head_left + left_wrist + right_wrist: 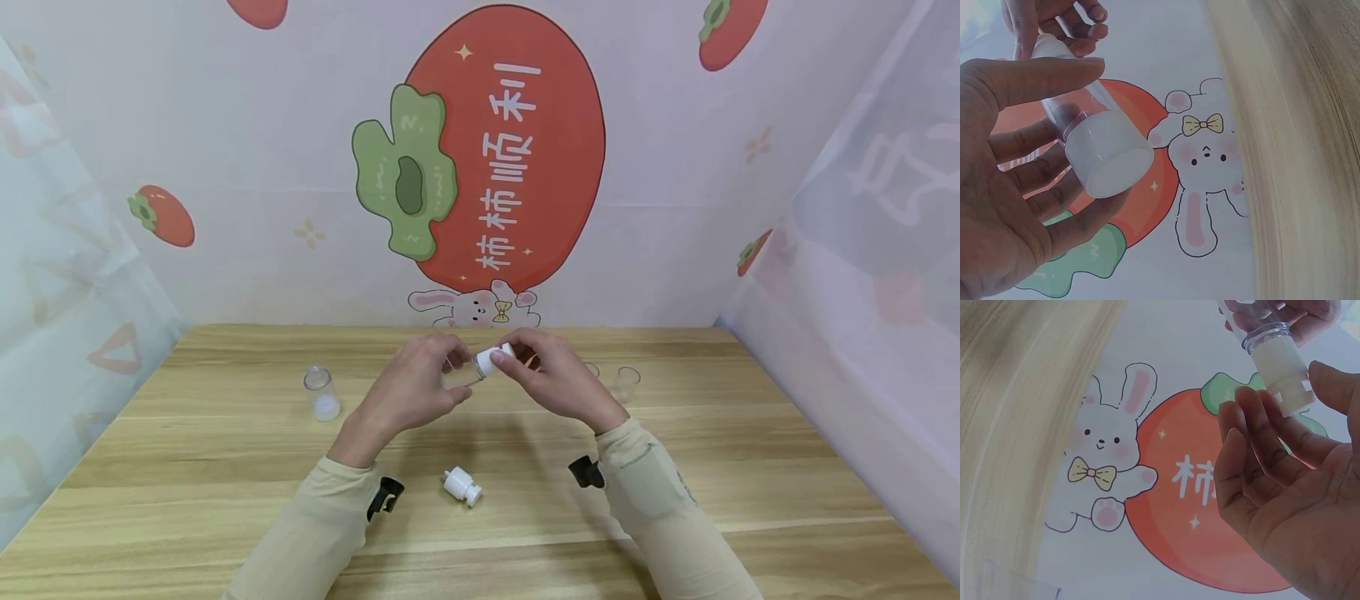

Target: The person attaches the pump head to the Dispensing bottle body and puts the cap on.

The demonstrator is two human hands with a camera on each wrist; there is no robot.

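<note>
My left hand point(411, 382) grips a clear bottle point(1110, 153) with a white base, holding it tilted above the table. Its thumb lies along one side, the fingers round the other. At the neck sits a white pump top point(1282, 369), and my right hand point(553, 377) pinches its end between thumb and fingers. In the right wrist view the other fingers are loosely bent beside the top. Nearer the body, a second white pump top point(462, 487) lies on its side on the table. A second clear bottle point(321, 395) without a top stands to the left.
Behind the right hand, clear caps point(627, 382) stand on the wooden table point(225, 500), one partly hidden by the hand. A printed backdrop point(645, 250) with persimmons and a rabbit rises at the table's back edge. Sheets hang at both sides.
</note>
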